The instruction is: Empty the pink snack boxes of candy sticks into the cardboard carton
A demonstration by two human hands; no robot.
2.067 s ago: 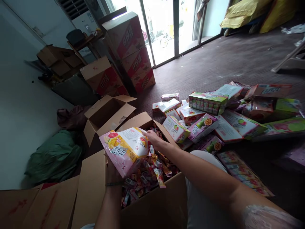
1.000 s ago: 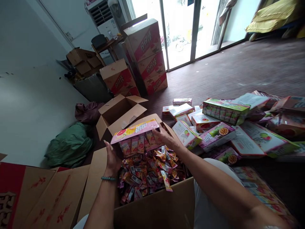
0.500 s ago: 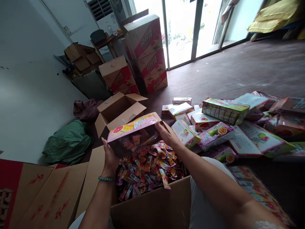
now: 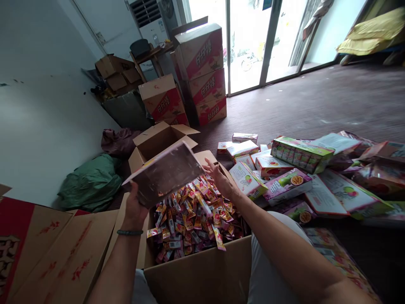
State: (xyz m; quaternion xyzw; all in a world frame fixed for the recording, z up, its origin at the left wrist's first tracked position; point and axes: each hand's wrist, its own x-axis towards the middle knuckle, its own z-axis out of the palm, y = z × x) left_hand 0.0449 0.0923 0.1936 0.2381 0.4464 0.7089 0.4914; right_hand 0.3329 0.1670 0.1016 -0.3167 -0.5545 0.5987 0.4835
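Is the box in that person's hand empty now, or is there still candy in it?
Empty, it seems. The small box in the left hand is tipped open-side down, its inside looks bare; packets fill the carton below.

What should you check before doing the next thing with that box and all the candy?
1. Left hand grips the tipped box: ok.
2. Box emptied: cannot tell, its opening faces away from the camera.
3. Right hand free, open above the sachets: ok.
4. Sachets all inside the big carton: not ok, one hangs over the front edge.
5. Room left in the carton: not ok, the pile reaches the rim.
6. More small boxes within reach on the floor: ok.
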